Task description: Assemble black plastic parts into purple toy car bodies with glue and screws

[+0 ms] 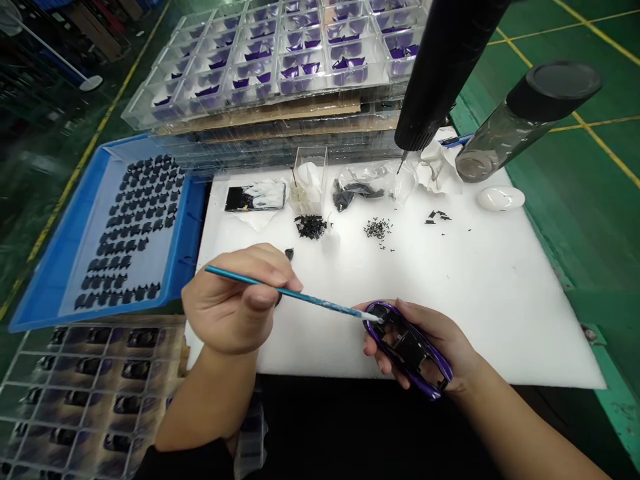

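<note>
Between thumb and fingers, my left hand (240, 300) pinches a thin blue brush (315, 302) that slants down to the right. Its whitish tip meets the upper left end of a purple and black toy car body shell (435, 390). My right hand (440, 333) cradles that shell from below and the side, with the black inner side facing up. On the white foam board (320, 280) beyond my hands lie a pile of small black strips (311, 227) and a heap of tiny dark screws (379, 229). A small black part (289, 253) lies just past my left hand.
A black electric screwdriver (435, 80) hangs over the board's far side. Behind are a black plate smeared white (255, 196), a clear box (310, 180) and a bottle (500, 143). Compartment trays (300, 87) and a blue bin (180, 247) border the board.
</note>
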The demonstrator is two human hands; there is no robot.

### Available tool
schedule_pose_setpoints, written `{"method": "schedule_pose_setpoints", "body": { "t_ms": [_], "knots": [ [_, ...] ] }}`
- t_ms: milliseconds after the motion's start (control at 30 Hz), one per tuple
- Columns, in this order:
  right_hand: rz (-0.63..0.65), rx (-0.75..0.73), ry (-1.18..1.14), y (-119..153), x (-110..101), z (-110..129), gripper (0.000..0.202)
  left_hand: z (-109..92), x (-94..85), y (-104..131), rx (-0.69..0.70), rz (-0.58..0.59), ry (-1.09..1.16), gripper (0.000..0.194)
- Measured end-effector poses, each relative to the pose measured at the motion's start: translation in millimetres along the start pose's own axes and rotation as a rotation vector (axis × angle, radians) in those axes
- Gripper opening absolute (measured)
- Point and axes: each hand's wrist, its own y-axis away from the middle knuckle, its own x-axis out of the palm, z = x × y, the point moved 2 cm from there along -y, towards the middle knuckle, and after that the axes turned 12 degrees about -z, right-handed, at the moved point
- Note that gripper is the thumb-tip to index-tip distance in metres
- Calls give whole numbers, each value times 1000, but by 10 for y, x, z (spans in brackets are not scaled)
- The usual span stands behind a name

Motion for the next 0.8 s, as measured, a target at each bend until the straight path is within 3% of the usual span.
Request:
{"method": "schedule_pose_setpoints", "body": {
  "t_ms": [100, 233, 333, 400, 500, 667, 800],
  "knots": [
    [-13, -42, 0, 0, -1, -4, 40, -46, -140, -147, 78, -157, -20, 26],
    [-53, -66, 14, 8, 3, -13, 40, -169, -490, -350, 224, -440, -187, 16],
    [-72, -76, 31, 22, 15, -17, 40, -275, -706, -418, 322, -516, -266, 18],
    [-86, -86, 36, 31, 24, -21, 39, -330, -767, -402, 294, -536, -275, 17],
    [-91, -103, 51, 37, 37, -30, 38, -383, -692, -284, 213, -467, -230, 15],
    [-106, -112, 99, 26, 44, -41, 37, -360, -294, 42, 109, -97, -108, 12],
    [-94, -99, 98, 13, 31, -49, 37, -309, -76, 196, 104, 51, -122, 6]
  ]
}}
